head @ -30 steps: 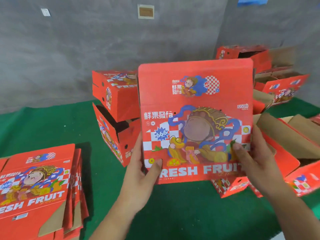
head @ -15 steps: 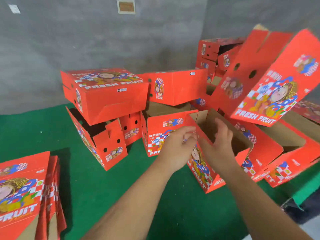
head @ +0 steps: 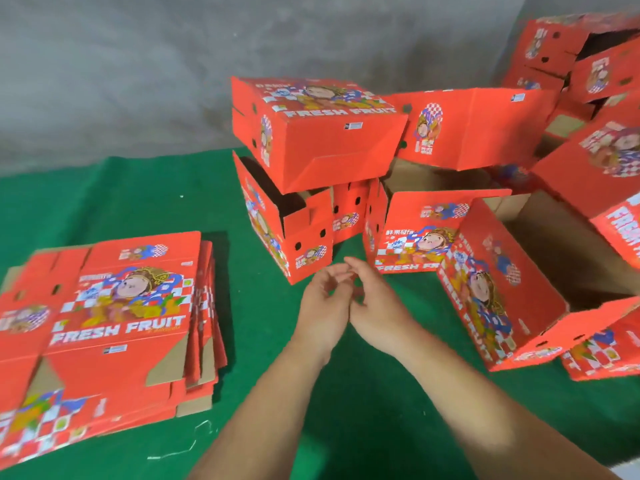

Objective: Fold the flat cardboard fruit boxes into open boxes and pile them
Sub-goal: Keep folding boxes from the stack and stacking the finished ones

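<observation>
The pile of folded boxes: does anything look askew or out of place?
Yes. The folded boxes lie in a loose heap, not a neat pile: the top box sits tilted on an open one, and others lie on their sides. The flat stack is fanned.

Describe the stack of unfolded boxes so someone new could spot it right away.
On the green felt-covered table, look to the left side, away from the heap of folded red cardboard boxes. The stack of flat red cardboard box blanks lies there, the only cardboard lying flat, printed face up.
</observation>
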A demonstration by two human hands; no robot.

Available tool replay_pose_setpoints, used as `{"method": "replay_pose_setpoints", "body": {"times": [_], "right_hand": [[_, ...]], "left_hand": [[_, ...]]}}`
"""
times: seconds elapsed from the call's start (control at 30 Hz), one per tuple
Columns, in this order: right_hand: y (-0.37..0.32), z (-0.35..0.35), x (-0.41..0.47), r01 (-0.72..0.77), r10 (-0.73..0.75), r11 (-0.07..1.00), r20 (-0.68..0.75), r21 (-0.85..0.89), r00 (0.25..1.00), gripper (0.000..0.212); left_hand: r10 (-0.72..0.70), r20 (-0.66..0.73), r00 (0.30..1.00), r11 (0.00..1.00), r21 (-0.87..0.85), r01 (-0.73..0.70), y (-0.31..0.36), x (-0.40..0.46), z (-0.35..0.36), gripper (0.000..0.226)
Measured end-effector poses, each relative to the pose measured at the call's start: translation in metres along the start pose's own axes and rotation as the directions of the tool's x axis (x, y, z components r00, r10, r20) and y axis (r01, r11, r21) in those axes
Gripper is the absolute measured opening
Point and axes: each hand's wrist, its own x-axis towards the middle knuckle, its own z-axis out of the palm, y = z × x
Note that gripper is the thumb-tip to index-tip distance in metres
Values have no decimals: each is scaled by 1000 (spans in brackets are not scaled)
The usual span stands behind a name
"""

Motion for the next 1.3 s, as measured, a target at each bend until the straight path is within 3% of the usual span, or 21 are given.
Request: {"method": "replay_pose_setpoints", "body": {"times": [0.3,0.4,0.47,0.5,0.53,0.6,0.63,0.73,0.83,0.97,1.1,1.13,1.2,1.3], "right_hand": [[-63,143,32,-6,20,998,220,-66,975,66],[-75,196,38,-97,103,995,273,-34,957,57],[-80,232,37,-194,175,980,288,39,942,44],[-81,249,37,-237,204,968,289,84,935,39],[-82,265,36,-278,235,954,294,116,927,36],[-84,290,32,-368,302,917,335,153,892,30],[-86,299,29,-420,342,893,366,160,865,29],[-87,315,27,-548,448,814,395,191,802,21],[-90,322,26,-594,518,774,322,217,792,17],[-86,318,22,-670,617,666,261,328,742,16],[-69,293,17,-635,648,517,222,574,728,12],[-64,280,16,-596,652,496,182,631,736,10],[-51,249,15,-502,669,491,61,712,741,6],[-28,208,9,-399,677,511,-69,761,733,7]], "left_hand": [[-48,-189,981,998,34,55,-24,7,-156,21],[-67,-248,966,989,113,97,-36,6,-206,23],[-21,-326,945,955,274,116,-51,2,-241,22],[24,-360,933,869,468,158,-63,-1,-260,32],[50,-374,926,718,659,227,-74,-6,-281,48],[-11,-334,942,418,854,308,-95,-18,-316,67],[-78,-271,959,309,909,282,-104,-23,-331,69],[-195,-69,978,147,984,99,-122,-36,-352,78],[-183,37,982,204,979,2,-122,-39,-356,94],[-97,161,982,305,944,-124,-125,-44,-355,86],[83,273,959,218,934,-285,-135,-53,-359,80],[118,224,967,189,951,-243,-135,-54,-362,80],[164,-4,987,190,981,-28,-132,-54,-371,83],[105,-394,913,275,894,354,-125,-54,-386,103]]}}
